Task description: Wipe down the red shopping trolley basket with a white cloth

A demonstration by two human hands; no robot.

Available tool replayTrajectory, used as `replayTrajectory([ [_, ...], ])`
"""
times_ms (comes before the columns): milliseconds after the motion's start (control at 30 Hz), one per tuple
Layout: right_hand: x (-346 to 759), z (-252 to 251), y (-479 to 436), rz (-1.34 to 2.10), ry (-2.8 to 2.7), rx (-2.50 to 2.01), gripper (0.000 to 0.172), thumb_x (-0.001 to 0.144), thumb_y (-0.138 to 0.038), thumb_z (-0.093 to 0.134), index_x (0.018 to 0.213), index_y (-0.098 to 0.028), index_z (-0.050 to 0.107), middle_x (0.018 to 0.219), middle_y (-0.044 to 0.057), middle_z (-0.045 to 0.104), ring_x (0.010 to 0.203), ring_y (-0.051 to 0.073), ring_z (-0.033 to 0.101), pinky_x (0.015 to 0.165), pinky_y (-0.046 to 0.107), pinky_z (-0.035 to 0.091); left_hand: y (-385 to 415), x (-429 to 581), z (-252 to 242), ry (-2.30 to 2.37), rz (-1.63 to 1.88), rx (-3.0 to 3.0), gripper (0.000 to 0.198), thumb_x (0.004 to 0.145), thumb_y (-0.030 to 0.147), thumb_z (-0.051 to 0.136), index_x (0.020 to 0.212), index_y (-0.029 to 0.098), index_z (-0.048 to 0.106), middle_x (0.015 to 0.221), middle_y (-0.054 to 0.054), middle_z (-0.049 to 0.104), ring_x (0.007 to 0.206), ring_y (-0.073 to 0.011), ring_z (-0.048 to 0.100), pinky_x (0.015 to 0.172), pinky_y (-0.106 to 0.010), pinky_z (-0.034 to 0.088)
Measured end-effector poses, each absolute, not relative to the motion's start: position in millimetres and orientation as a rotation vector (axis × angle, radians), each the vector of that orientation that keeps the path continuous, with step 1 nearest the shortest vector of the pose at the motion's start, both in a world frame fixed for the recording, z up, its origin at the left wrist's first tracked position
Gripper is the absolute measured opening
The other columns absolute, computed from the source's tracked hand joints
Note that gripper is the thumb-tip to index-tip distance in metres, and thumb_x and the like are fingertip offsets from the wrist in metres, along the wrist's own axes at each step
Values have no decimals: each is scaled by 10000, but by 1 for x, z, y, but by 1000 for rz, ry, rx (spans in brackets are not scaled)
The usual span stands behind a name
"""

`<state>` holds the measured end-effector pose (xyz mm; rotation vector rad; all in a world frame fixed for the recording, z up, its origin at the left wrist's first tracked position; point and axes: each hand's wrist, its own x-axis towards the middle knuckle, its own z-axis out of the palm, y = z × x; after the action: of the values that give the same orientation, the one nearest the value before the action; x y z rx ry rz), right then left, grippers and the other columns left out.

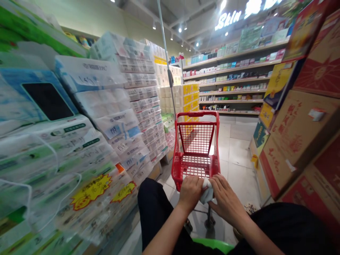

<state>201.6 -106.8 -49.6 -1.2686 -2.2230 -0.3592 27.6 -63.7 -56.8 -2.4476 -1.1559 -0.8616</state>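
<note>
A red plastic shopping cart (196,141) with grid sides stands in front of me between my knees. My left hand (190,193) is closed at the cart's near edge, against a white cloth (207,193). On the cloth's other side is my right hand (223,194), its fingers bent over the cloth and the cart edge. The cloth is bunched between both hands, and the part of the edge beneath them is hidden.
Stacked tissue packs (111,120) rise on the left, with a dark-screened phone (47,101) on them. Cartons (300,131) are piled on the right. Shelves of small goods (231,74) stand behind. A green seat edge (212,244) shows below me.
</note>
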Motion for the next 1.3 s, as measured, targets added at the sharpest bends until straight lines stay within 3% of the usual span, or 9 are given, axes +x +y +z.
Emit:
replayTrajectory([
  [100, 223, -43, -103, -351, -2297, -1211, 639, 791, -255, 585, 1392, -169, 384, 1364, 115, 495, 1340, 288, 358, 1103, 470, 356, -60, 5, -50, -1097, -822, -2550, 307, 934, 488, 459, 890, 210, 581, 849, -45, 602, 812, -219, 547, 749, -361, 402],
  [233, 237, -31, -93, -444, -2357, -1144, 684, 836, -292, 594, 1461, -295, 315, 1478, 34, 406, 1398, 271, 291, 1134, 524, 279, -56, -28, -40, -1101, -801, -2684, 336, 936, 505, 448, 848, 206, 575, 826, -37, 602, 813, -199, 544, 813, -356, 383],
  [567, 207, -30, -68, -392, -2341, -1102, 728, 850, -372, 596, 1491, -272, 265, 1507, 46, 363, 1411, 259, 267, 1130, 511, 295, -47, -64, -34, -1325, -923, -2670, 330, 951, 435, 384, 816, 201, 572, 789, -27, 565, 825, -198, 514, 914, -419, 354],
  [733, 203, -32, -77, -348, -2316, -1147, 802, 793, -288, 587, 1507, -232, 227, 1530, 59, 318, 1425, 273, 222, 1109, 487, 341, -70, -17, -56, -1386, -1112, -2498, 250, 945, 358, 388, 1034, 202, 562, 1007, -74, 584, 992, -249, 501, 1025, -520, 291],
  [833, 204, -31, -81, -311, -2337, -1152, 860, 721, -168, 531, 1515, -208, 203, 1548, 51, 275, 1440, 274, 174, 1124, 477, 322, -89, 17, -63, -1439, -1244, -2413, 363, 933, 301, 418, 1276, 187, 442, 1194, -124, 548, 1125, -284, 479, 1047, -558, 276],
  [933, 210, -25, -84, -199, -2365, -1146, 910, 665, -135, 495, 1519, -204, 187, 1554, 43, 260, 1446, 277, 145, 1130, 473, 308, -103, 32, -56, -1461, -1290, -2448, 499, 913, 244, 424, 1396, 196, 309, 1384, -149, 437, 1269, -298, 404, 1066, -569, 281],
  [1067, 210, -5, -91, -3, -2288, -1130, 881, 754, -227, 481, 1531, -202, 67, 1561, 71, 236, 1430, 256, 213, 1129, 471, 293, -111, 29, -43, -1516, -1320, -2518, 536, 896, 272, 424, 1406, 205, 276, 1486, -149, 320, 1356, -300, 317, 1060, -552, 333],
  [1167, 190, 8, -99, -43, -2203, -1154, 791, 845, -295, 463, 1528, -210, 74, 1566, 91, 212, 1421, 258, 233, 1144, 495, 240, -107, 27, -43, -1594, -1602, -2494, 470, 919, 268, 348, 1381, 233, 267, 1475, -134, 329, 1328, -261, 363, 1019, -487, 409],
  [1300, 156, 0, -99, -206, -2337, -1065, 708, 899, -321, 485, 1514, -188, 162, 1472, 111, 398, 1303, 235, 408, 1088, 421, 326, -93, 24, -45, -1663, -2080, -2336, 392, 934, 170, 232, 1315, 254, 275, 1423, -117, 366, 1196, -189, 489, 909, -364, 484],
])
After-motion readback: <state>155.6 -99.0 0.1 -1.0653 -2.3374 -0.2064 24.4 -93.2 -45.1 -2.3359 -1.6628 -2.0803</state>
